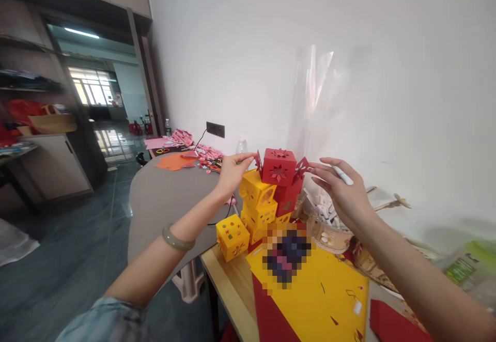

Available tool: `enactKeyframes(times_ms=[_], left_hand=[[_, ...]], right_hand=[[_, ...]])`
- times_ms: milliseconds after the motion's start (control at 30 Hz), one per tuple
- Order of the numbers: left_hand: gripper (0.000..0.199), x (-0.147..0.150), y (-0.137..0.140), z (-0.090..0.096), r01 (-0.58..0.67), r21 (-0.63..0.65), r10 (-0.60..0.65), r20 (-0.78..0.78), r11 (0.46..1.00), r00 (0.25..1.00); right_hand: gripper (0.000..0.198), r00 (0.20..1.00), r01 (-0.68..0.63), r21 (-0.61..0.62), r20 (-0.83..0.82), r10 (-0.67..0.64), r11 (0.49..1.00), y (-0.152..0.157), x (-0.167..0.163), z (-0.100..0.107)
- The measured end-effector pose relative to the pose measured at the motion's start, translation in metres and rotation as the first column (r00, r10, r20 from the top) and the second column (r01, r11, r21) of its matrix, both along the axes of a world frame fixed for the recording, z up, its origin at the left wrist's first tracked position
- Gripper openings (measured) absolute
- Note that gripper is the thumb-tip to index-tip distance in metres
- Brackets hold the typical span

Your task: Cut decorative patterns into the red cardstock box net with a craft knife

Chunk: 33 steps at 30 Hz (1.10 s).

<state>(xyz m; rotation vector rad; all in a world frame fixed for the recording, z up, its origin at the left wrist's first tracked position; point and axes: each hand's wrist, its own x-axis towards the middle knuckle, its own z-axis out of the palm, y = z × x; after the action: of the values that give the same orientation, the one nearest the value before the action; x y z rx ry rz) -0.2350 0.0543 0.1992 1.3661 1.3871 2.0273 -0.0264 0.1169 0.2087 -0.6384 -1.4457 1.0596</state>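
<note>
A red paper box (279,167) with star-shaped cut-outs tops a stack of paper boxes against the wall. My left hand (232,174) is closed, thumb and fingertips pinching a cut-out flap on the box's left side. On the other side, my right hand (341,184) has its fingertips at the right flap (302,166), and a white pen-like stick (343,175) is tucked between its fingers. Yellow boxes (256,189) and another red box (287,197) stand beneath. Nearer the front sits a separate yellow box (231,237).
Yellow sheets (325,285) with paper scraps lie over red card on the wooden table (228,280). Behind my right arm is a basket (329,236) with white sticks. A grey table (163,197) at left bears orange paper (172,162) and pink scraps. A plastic stool (189,280) stands below.
</note>
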Motion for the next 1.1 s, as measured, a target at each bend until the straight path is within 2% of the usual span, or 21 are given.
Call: enactKeyframes(times_ms=[233, 500, 700, 833, 1100], left_hand=[[0.021, 0.008, 0.008, -0.003, 0.075, 0.026, -0.074, -0.036, 0.997, 0.997], [0.016, 0.006, 0.019, -0.003, 0.117, 0.033, -0.114, -0.066, 0.993, 0.991], [0.017, 0.004, 0.024, 0.000, 0.133, 0.011, -0.131, -0.096, 0.991, 0.987], [0.024, 0.000, 0.025, 0.001, 0.189, -0.022, -0.190, -0.118, 0.982, 0.975], [0.030, -0.008, 0.029, 0.000, 0.259, -0.094, -0.271, -0.157, 0.961, 0.950]], right_hand=[[0.017, 0.995, -0.061, 0.163, 0.091, 0.046, 0.985, -0.002, -0.014, -0.004], [0.018, 0.991, -0.037, 0.238, 0.132, 0.005, 0.971, 0.010, -0.017, -0.007], [0.026, 0.992, -0.044, 0.209, 0.122, 0.019, 0.977, 0.018, -0.018, -0.008], [0.032, 0.992, -0.074, 0.187, 0.111, 0.054, 0.980, 0.019, -0.020, -0.007], [0.034, 0.976, -0.116, 0.115, 0.195, 0.092, 0.987, 0.021, -0.018, -0.001]])
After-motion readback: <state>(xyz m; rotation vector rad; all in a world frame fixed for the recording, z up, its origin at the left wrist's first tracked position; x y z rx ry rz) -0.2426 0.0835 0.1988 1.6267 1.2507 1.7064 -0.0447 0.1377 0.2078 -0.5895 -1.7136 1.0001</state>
